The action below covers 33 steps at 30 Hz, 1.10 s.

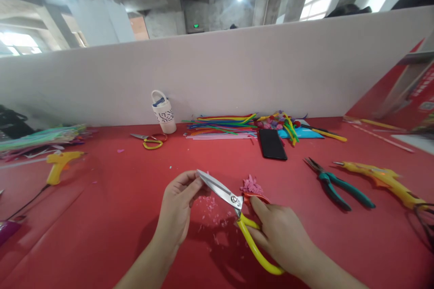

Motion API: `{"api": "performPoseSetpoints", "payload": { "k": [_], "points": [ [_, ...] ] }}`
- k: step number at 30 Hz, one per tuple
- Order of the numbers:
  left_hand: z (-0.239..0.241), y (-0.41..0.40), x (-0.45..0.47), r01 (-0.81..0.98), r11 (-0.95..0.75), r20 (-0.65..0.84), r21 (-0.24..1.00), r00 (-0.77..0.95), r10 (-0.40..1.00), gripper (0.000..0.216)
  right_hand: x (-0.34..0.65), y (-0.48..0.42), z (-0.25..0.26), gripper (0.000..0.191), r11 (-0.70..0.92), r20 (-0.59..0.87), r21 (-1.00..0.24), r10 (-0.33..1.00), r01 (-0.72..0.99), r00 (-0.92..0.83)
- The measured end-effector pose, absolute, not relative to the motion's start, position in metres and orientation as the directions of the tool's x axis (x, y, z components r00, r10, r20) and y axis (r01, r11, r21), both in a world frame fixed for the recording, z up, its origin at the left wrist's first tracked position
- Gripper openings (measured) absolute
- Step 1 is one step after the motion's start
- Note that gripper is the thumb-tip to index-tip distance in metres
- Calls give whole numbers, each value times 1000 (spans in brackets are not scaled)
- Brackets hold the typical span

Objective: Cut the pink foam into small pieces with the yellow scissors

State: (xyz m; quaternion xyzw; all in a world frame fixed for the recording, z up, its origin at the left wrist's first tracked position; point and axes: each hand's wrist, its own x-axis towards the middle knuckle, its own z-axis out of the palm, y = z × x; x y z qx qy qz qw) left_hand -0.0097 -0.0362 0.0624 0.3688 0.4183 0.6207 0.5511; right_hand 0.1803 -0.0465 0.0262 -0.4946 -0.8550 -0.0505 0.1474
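Observation:
My right hand [281,231] grips a pair of scissors [221,189] with silver blades, one red handle and one yellow handle. The blades lie nearly together and point up and left, towards my left hand [176,202]. Thumb and fingers of that hand are pinched together at the blade tips; whatever they hold is too small or hidden to name. Under the blades, tiny pink scraps [212,204] are scattered on the red table [111,235]. Just beyond my right hand lies a small heap of pink cut pieces [251,185].
To the right lie teal-handled pliers [334,185] and a yellow glue gun [383,178]. Another glue gun [61,162] is at left. Along the white partition [217,76] are a tumbler [165,115], second scissors [152,141], colourful pipe cleaners [220,126] and a phone [272,144].

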Motion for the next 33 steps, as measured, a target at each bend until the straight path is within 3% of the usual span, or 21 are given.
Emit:
{"api": "performPoseSetpoints", "payload": {
  "k": [17,33],
  "points": [
    [61,-38,-10,-354,-79,38,932,-119,992,7,180,-48,25,22,510,284,-131,841,850,-461],
    [61,-38,-10,-363,-78,32,929,-131,991,6,180,-47,25,21,520,307,-75,824,851,-477]
  ]
}}
